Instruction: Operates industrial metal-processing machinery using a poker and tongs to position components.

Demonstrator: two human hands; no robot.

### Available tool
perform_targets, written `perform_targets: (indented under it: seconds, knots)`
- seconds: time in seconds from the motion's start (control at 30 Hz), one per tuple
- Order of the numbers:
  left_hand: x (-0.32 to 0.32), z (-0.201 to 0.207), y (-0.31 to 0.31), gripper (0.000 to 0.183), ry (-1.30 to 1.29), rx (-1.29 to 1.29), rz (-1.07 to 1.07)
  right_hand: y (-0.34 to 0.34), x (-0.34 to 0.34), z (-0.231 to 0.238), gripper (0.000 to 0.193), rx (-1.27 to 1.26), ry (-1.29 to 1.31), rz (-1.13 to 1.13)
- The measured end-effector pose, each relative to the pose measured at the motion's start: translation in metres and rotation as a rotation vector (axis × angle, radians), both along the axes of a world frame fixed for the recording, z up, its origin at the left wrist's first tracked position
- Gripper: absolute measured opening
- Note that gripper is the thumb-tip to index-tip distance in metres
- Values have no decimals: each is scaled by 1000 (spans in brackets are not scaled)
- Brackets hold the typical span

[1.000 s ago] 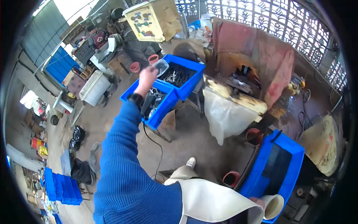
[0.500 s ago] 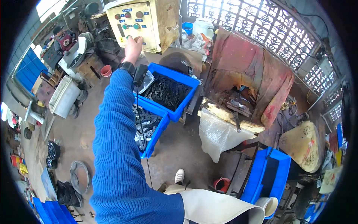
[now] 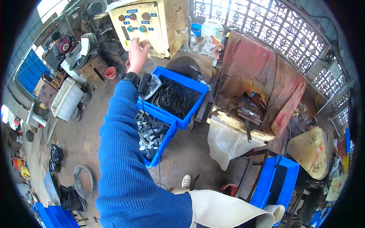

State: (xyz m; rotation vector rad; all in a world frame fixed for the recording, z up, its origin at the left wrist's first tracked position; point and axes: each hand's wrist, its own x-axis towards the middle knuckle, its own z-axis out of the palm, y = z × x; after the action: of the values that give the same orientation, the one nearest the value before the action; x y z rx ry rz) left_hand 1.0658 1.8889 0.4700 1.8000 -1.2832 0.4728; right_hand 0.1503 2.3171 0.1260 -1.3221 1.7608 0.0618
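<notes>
the left hand is stretched out and up at the end of a blue knitted sleeve, a dark watch on the wrist. its fingers are loosely spread, a wide grip holding nothing, with the tips right at the lower edge of the cream control box; whether they actually touch it i cannot tell. the box stands upright at the far side of the scene, its face carrying red and green round buttons with small blue labels beside them. the hand sits just below the lower green buttons

the right hand is not in view, so its grip cannot be told

below the hand a blue bin holds a heap of dark metal parts, with a crumpled clear plastic bag at its near corner. a second blue bin sits lower and just beside it, partly hidden by the sleeve, filled with grey flat metal pieces. to the right stands a rusty worktop draped with a red cloth, a white plastic sheet hanging off its front. a small red bucket rests on the concrete floor to the left, near a white crate. a pale apron shows at the bottom edge
</notes>
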Motion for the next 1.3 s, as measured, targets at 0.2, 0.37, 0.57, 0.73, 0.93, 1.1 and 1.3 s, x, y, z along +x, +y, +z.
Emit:
perform_targets:
  seconds: [0.2,0.37,0.57,0.73,0.93,1.1,1.3]
  knots:
    - [10,-12,-5,94,411,-204,2,0,10,6,21,-21,196,-155]
    - [3,7,-7,101,557,-250,-115,-7,15,-3,21,-75,198,-53]
    - [7,30,3,99,607,-297,-133,-42,16,-5,21,-169,209,74]
    - [-4,47,-3,96,428,-399,-28,-75,12,-2,21,-236,219,176]
    - [-3,51,-12,95,377,-378,132,-126,21,-4,21,-313,211,287]
    - [7,50,-10,93,406,-362,116,-152,26,-3,21,-355,207,374]
    - [33,60,-38,71,352,-10,226,-29,31,18,21,-252,239,231]
